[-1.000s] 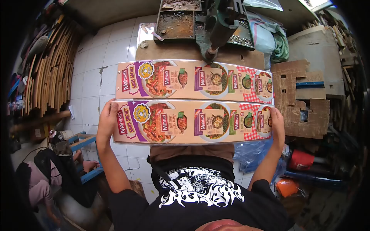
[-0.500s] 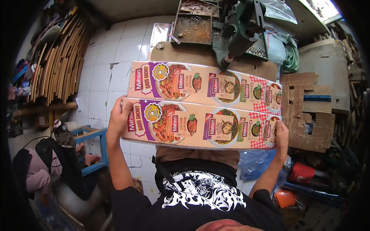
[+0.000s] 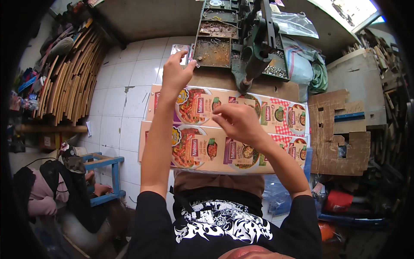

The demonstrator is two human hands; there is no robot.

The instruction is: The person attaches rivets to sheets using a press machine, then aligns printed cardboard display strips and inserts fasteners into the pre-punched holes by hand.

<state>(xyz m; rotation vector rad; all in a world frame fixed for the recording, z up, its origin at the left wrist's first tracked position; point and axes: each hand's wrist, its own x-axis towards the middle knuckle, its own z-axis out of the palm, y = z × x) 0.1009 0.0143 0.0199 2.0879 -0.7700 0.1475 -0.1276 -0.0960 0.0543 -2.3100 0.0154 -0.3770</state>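
Two long printed panels lie side by side in front of me, the far panel (image 3: 269, 113) under the tip of a green press (image 3: 254, 60) and the near panel (image 3: 215, 151) close to my lap. My left hand (image 3: 177, 73) is raised past the far panel's left part, fingers apart beside the tray, next to a small pinkish strip (image 3: 192, 60). Over the middle of the panels hovers my right hand (image 3: 239, 123), its fingertips pinched together; anything between them is too small to make out.
A metal tray (image 3: 212, 52) with small parts stands left of the press. Cut brown boards (image 3: 323, 129) lie at the right. Stacked strips (image 3: 69, 73) lean at the far left. A blue frame (image 3: 116, 177) and a person's foot (image 3: 102, 189) are at lower left.
Both hands have let go of the near panel's ends. My left hand has moved up toward the tray, and my right hand has come inward over the panels. The view has shifted.
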